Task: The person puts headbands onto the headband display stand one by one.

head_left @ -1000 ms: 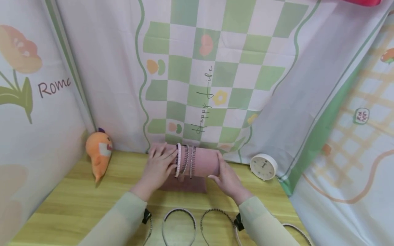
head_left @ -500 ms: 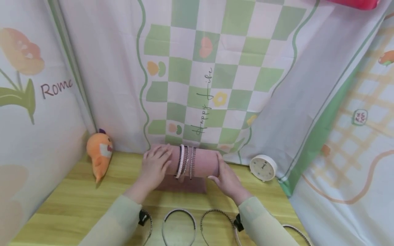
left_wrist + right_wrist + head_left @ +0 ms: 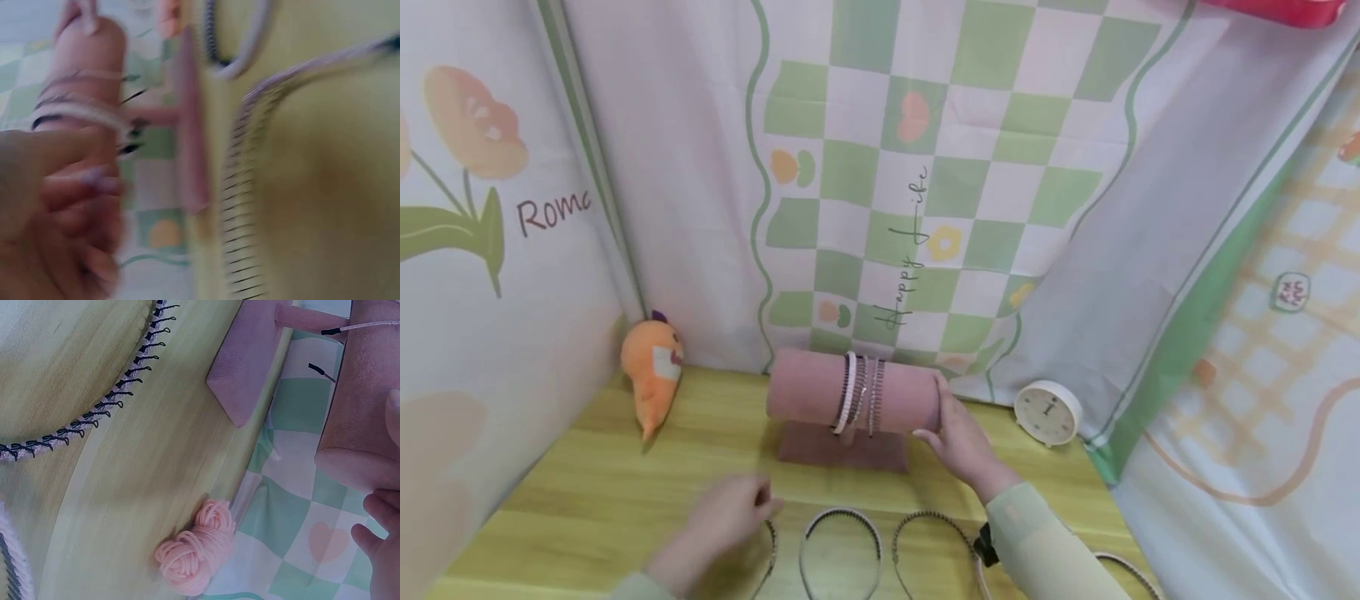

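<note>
A pink padded headband stand (image 3: 805, 387) sits at the back of the table, a horizontal roll on a flat base. Round its middle hang a white headband (image 3: 850, 393) and silvery toothed ones (image 3: 876, 397). My right hand (image 3: 962, 442) holds the roll's right end, thumb in front; the right wrist view catches only part of this hand (image 3: 389, 550). My left hand (image 3: 722, 517) is off the stand, low over the table beside the leftmost loose headband (image 3: 771, 554). Loosely curled and blurred, its fingers (image 3: 75, 194) show nothing held in the left wrist view.
More loose headbands (image 3: 842, 511) lie along the near edge. An orange plush toy (image 3: 653, 375) stands at the back left, a round white clock (image 3: 1047, 412) at the back right. Pink yarn (image 3: 197, 550) lies by the table edge in the right wrist view. Printed curtains (image 3: 917, 167) enclose the table.
My left hand has left the left end of the roll and come down toward the near left headband. The white headband shifted slightly right on the roll. The right hand has stayed put.
</note>
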`<state>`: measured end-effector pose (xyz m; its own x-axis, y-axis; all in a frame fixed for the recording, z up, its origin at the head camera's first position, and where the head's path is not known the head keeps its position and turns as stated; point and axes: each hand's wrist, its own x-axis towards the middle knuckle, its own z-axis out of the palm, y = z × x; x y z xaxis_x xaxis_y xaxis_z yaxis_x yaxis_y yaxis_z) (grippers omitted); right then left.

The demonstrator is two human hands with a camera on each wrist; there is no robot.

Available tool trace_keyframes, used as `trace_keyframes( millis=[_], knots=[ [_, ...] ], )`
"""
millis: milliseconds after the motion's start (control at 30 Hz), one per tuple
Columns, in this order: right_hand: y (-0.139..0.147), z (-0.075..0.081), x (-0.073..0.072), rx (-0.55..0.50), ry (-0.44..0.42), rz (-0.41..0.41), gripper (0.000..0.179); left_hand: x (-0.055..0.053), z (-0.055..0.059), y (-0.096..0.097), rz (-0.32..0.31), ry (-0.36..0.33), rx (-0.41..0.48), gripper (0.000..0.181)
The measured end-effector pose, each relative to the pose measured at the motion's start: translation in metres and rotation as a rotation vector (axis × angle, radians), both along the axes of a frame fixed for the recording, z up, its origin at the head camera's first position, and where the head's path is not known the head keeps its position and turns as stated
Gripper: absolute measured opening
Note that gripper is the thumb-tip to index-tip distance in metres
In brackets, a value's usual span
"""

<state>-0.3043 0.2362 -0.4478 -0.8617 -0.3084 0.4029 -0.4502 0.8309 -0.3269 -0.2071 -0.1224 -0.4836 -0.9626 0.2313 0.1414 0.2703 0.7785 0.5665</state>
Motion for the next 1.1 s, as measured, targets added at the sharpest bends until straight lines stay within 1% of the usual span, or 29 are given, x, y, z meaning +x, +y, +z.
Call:
trace_keyframes(
  millis=[33, 67, 133, 200, 267, 300, 400, 433, 500, 567, 633, 767, 900, 967, 1100],
  knots=[
    [0.000, 0.000, 0.000, -0.001, 0.001, 0.001, 0.110, 0.005, -0.010, 0.000, -0.023, -0.056, -0.001, 0.029],
    [-0.001, 0.000, 0.000, 0.000, 0.002, 0.003, 0.109, 0.010, -0.018, 0.000, -0.043, -0.085, 0.002, 0.029],
    [-0.001, 0.000, 0.000, 0.000, 0.009, 0.005, 0.109, 0.016, -0.034, 0.002, -0.059, -0.126, 0.023, 0.030],
    [0.000, 0.000, 0.000, 0.001, 0.014, 0.004, 0.109, 0.018, -0.047, 0.005, -0.048, -0.143, 0.037, 0.029],
    [0.000, 0.000, 0.000, 0.000, 0.013, 0.002, 0.109, 0.018, -0.055, 0.008, -0.020, -0.142, 0.055, 0.028],
    [0.000, 0.001, 0.000, 0.000, 0.012, 0.002, 0.110, 0.018, -0.058, 0.009, -0.004, -0.153, 0.059, 0.028],
    [0.000, 0.000, 0.000, -0.001, 0.005, 0.004, 0.109, 0.017, -0.060, 0.011, 0.052, -0.167, 0.077, 0.025],
    [0.000, 0.000, -0.001, -0.002, 0.004, 0.007, 0.110, 0.017, -0.059, 0.011, 0.072, -0.176, 0.084, 0.025],
    [0.000, 0.000, -0.001, -0.004, 0.003, 0.011, 0.110, 0.016, -0.053, 0.009, 0.115, -0.170, 0.083, 0.023],
    [0.000, -0.001, -0.001, -0.004, 0.000, 0.009, 0.110, 0.013, -0.043, 0.006, 0.152, -0.152, 0.094, 0.020],
    [0.001, -0.001, -0.001, -0.006, -0.003, 0.001, 0.110, 0.010, -0.030, 0.002, 0.189, -0.122, 0.104, 0.019],
    [0.001, -0.001, -0.002, -0.004, -0.009, -0.016, 0.110, -0.004, -0.004, -0.010, 0.247, -0.031, 0.146, 0.013],
    [0.001, 0.000, -0.001, -0.010, -0.024, -0.021, 0.110, -0.020, 0.019, -0.022, 0.280, 0.125, 0.185, 0.007],
    [0.001, 0.000, -0.001, -0.010, -0.028, -0.019, 0.110, -0.028, 0.029, -0.028, 0.291, 0.190, 0.196, 0.008],
    [0.000, 0.001, -0.001, -0.007, -0.037, -0.012, 0.110, -0.043, 0.046, -0.034, 0.286, 0.242, 0.224, 0.015]
  ],
)
